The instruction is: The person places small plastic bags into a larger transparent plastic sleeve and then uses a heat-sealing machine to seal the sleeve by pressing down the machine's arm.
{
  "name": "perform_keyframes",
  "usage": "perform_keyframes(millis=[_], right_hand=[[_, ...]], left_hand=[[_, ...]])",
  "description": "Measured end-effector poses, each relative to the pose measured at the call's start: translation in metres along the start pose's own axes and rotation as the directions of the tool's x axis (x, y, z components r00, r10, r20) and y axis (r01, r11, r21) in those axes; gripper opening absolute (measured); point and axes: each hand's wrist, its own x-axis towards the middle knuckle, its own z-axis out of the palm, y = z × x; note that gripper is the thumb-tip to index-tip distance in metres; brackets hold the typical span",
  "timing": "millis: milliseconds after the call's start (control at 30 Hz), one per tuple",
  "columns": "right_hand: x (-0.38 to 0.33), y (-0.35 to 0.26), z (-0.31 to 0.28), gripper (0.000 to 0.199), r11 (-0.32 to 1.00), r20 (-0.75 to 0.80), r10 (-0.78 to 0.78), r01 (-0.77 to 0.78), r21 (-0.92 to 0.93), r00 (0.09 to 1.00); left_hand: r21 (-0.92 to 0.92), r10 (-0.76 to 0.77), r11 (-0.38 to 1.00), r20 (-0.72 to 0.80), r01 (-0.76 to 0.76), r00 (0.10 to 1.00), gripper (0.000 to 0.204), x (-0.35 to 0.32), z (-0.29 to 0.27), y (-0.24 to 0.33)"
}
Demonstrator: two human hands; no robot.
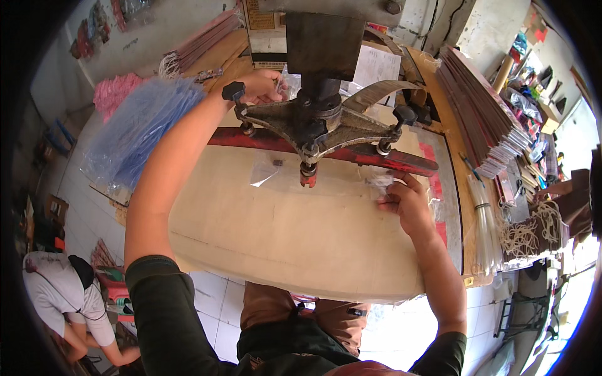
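Observation:
My left hand [262, 86] reaches past the left end of the press, its fingers closed in a pinch by some crumpled clear plastic film [291, 83]. The machine's column partly hides that film. A clear plastic sheet [276, 174] lies flat on the tan work surface [276, 232], in front of the red press bar [351, 154]. At the sheet's right end, my right hand [406, 203] pinches its bunched edge. Over the bar stands a metal three-armed bracket [282, 122] with black knobs.
On the left lie a stack of bluish plastic bags [141, 135] and a pink bundle [116, 94]. Stacked brown folded pieces [476, 103], clear tubes [483, 232] and white cords [533, 229] sit at the right. Another person [66, 294] bends down at lower left.

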Motion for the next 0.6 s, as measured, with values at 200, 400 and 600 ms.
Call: perform_keyframes(millis=[200,400,600], right_hand=[[0.003,0.004,-0.002,0.035,0.999,0.001,-0.049,0.049,-0.02,0.999],[-0.004,0.001,0.006,0.038,0.996,0.094,-0.088,0.089,-0.003,0.992],[0.003,0.009,-0.005,0.042,0.995,0.062,-0.094,0.092,0.027,0.994]], left_hand=[[0.073,0.132,0.987,0.122,-0.141,0.984,0.029,0.022,-0.011,-0.025],[0.219,0.133,0.965,0.058,-0.143,0.989,0.022,0.021,-0.021,-0.035],[0.135,0.376,0.924,-0.134,-0.359,0.917,0.032,-0.041,-0.03,-0.019]])
